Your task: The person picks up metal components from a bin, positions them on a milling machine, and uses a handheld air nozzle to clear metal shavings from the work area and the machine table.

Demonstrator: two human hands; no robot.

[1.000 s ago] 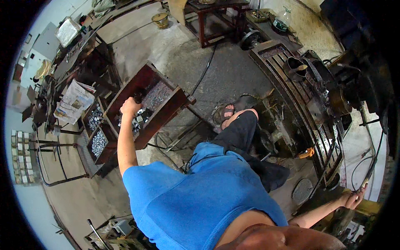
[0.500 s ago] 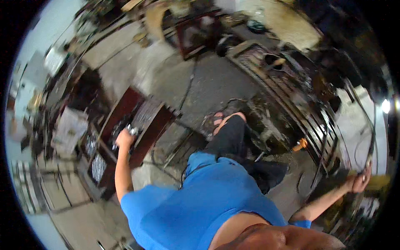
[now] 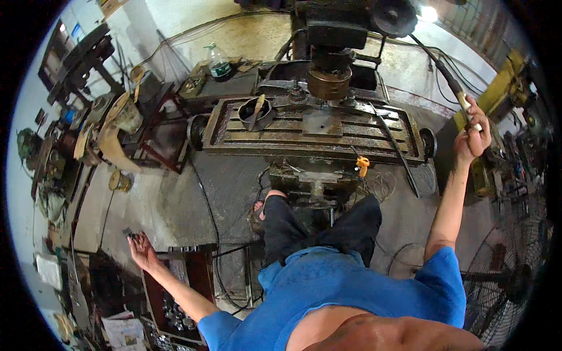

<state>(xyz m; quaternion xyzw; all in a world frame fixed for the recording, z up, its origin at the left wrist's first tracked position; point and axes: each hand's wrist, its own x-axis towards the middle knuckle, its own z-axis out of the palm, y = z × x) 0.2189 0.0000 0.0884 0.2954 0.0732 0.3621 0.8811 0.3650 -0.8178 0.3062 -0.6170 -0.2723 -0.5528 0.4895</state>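
- Your left hand [image 3: 143,251] is at 8 o'clock in the view, palm upward, fingers partly curled around a small dark grey piece [image 3: 128,232] at the fingertips. The piece is too small to tell its exact shape.
- Your right hand [image 3: 473,136] is between 2 and 3 o'clock, raised, fingers wrapped around the pale grip [image 3: 463,100] of a dark lever [image 3: 448,76]. The lever slopes from your hand toward 1 o'clock.
- The slotted machine table [image 3: 275,140] of the milling machine spans 10 to 3 o'clock ahead of you, a handwheel [image 3: 198,132] at its 10 o'clock end.
- The brown cylindrical spindle head [image 3: 329,83] is at 1 o'clock, above a flat square plate [image 3: 322,125] on the table.
- A dark pan [image 3: 264,124] rests on the table at 11 o'clock; a wooden-handled tool [image 3: 256,111] leans in it.
- A clear green-tinted plastic bottle [image 3: 219,65] stands farther out at 11 o'clock, beyond the table.
- An orange pistol-shaped tool [image 3: 362,168] is near 3 o'clock, at the front edge of the table.
- A long dark bar [image 3: 401,155] leans against the table near 3 o'clock.
- A dark red wooden trough [image 3: 205,275] is between 7 and 8 o'clock, below your left forearm, with small metal parts [image 3: 175,316] inside.
- A newspaper [image 3: 124,332] lies beside the trough, between 7 and 8 o'clock.
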